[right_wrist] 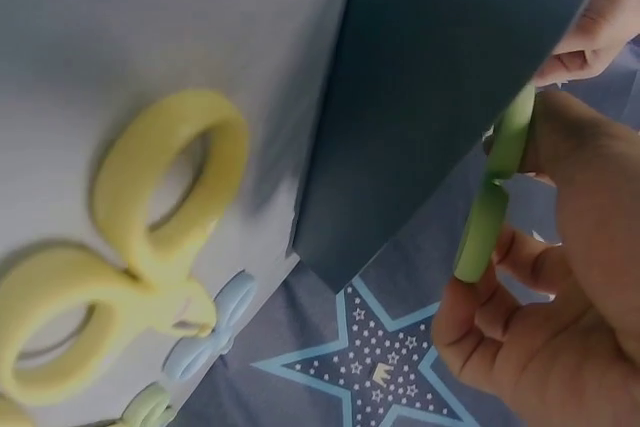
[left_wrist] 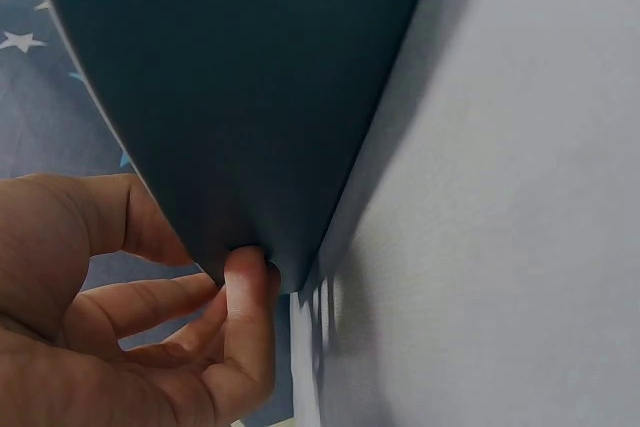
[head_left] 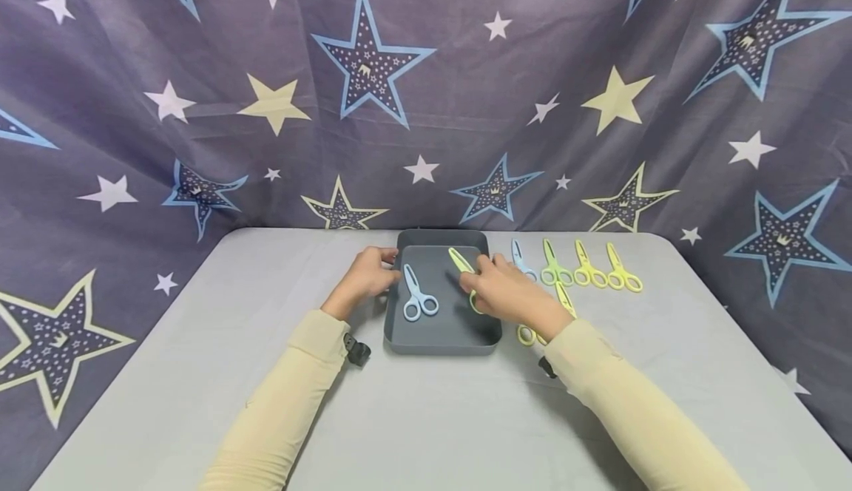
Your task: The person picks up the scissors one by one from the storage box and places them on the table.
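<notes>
At the middle of the table is a dark grey tray (head_left: 442, 349). Light blue scissors (head_left: 419, 305) lie inside it, on the left. My left hand (head_left: 368, 276) is at the tray's left wall, and in the left wrist view its fingers (left_wrist: 248, 317) grip the wall near the far corner. Over the tray's right side, my right hand (head_left: 502, 289) holds light green scissors (head_left: 459, 260), blades pointing away from me. The right wrist view shows their green handle loops (right_wrist: 485, 227) between the fingers and thumb.
Yellow scissors (head_left: 526, 336) lie right of the tray, partly under my right wrist. Behind them runs a row of blue scissors (head_left: 524, 271), green scissors (head_left: 555, 275) and two yellow pairs, the outer yellow scissors (head_left: 624, 279) farthest right. A starry curtain (head_left: 426, 106) hangs behind the table (head_left: 426, 424).
</notes>
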Demonstrator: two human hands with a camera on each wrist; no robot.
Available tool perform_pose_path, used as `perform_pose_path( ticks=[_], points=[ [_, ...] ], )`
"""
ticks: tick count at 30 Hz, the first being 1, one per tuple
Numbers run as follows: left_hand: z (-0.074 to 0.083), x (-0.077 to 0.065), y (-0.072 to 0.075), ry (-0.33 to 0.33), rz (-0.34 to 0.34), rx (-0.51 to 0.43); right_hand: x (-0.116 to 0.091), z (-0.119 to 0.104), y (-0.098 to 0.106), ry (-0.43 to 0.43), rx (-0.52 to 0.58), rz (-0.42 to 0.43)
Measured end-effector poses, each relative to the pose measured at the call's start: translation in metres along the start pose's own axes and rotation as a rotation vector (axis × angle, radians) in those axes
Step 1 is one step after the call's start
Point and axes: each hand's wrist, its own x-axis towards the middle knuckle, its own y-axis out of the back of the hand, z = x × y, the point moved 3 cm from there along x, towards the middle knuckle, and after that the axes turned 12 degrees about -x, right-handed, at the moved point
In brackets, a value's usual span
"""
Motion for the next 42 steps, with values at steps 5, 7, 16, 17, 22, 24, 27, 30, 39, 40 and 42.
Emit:
perform_pose_path(
  ticks=[5,7,16,17,22,24,27,30,39,40,42],
  points=[
    [-0.001,0.000,0.000,0.005,0.000,-0.003,-0.008,0.007,0.001,-0.035,0.008,-0.007],
    [-0.001,0.000,0.000,0.005,-0.001,-0.002,-0.012,0.010,0.001,-0.047,0.001,-0.004],
    [-0.002,0.001,-0.001,0.001,-0.003,0.000,-0.035,0.029,-0.003,-0.085,-0.012,0.047],
    [-0.001,0.001,-0.001,0.000,-0.003,0.003,-0.037,0.032,-0.003,-0.093,-0.008,0.042],
    [-0.002,0.001,-0.001,0.001,-0.005,0.009,-0.048,0.043,-0.004,-0.135,-0.003,0.015],
    [-0.002,0.001,-0.001,0.003,-0.004,0.006,-0.053,0.046,-0.004,-0.147,-0.003,0.014],
    [-0.002,0.001,-0.001,0.003,-0.001,0.003,-0.059,0.050,-0.004,-0.159,-0.007,0.024],
    [-0.002,0.000,0.000,0.000,-0.001,0.004,-0.066,0.054,-0.003,-0.170,-0.008,0.028],
    [-0.003,0.001,0.000,-0.002,-0.009,0.022,-0.085,0.063,-0.002,-0.195,0.002,0.006],
    [-0.002,0.000,0.000,0.000,-0.008,0.020,-0.087,0.064,-0.003,-0.197,0.002,0.001],
    [-0.002,0.000,0.000,0.002,-0.009,0.021,-0.090,0.066,-0.004,-0.203,0.002,-0.009]
  ],
)
